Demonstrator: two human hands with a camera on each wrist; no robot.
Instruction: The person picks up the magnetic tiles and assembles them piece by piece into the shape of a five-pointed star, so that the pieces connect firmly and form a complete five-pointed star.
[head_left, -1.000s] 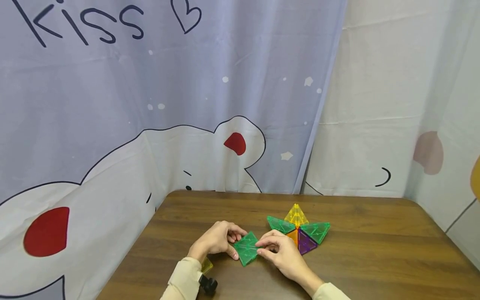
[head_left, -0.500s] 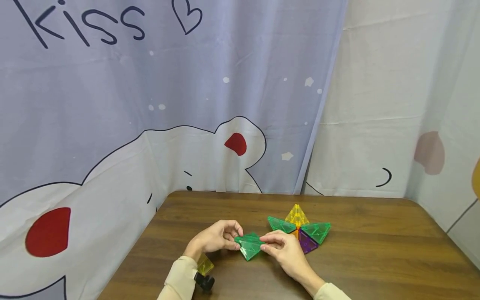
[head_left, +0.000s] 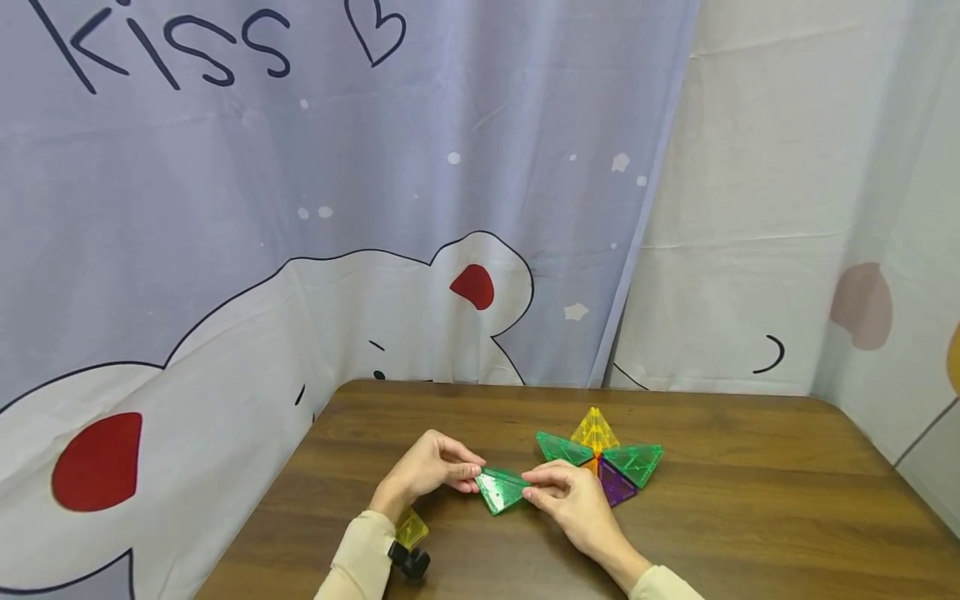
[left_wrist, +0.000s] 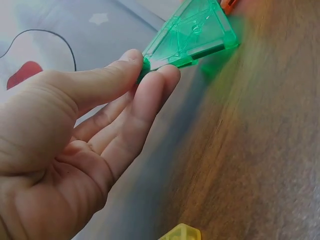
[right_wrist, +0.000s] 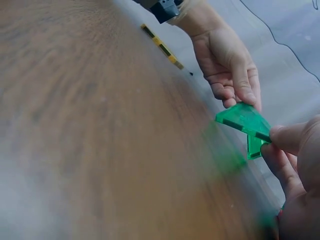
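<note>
Two translucent green triangular magnetic tiles [head_left: 501,492], joined along an edge, are held folded between my hands just above the table. My left hand [head_left: 426,468] pinches their left corner between thumb and fingers, as the left wrist view shows up close. The right hand [head_left: 576,502] pinches the opposite corner; in the right wrist view the second green tile [right_wrist: 254,146] hangs down at an angle from the first. Behind the right hand stands a star-like build with a yellow part [head_left: 594,431], green parts [head_left: 636,463] and a purple tile [head_left: 617,483]. Its orange tile is partly hidden by that hand.
A yellow tile [head_left: 412,528] lies by my left wrist, partly covered by the sleeve. A black wrist mount [head_left: 409,562] sits on that wrist. Behind the brown wooden table [head_left: 750,500] hangs a printed curtain [head_left: 375,317].
The green tiles have gone from nearly flat and spread to folded along their shared edge. My left hand has shifted its hold up to the left corner; the right hand moved slightly right.
</note>
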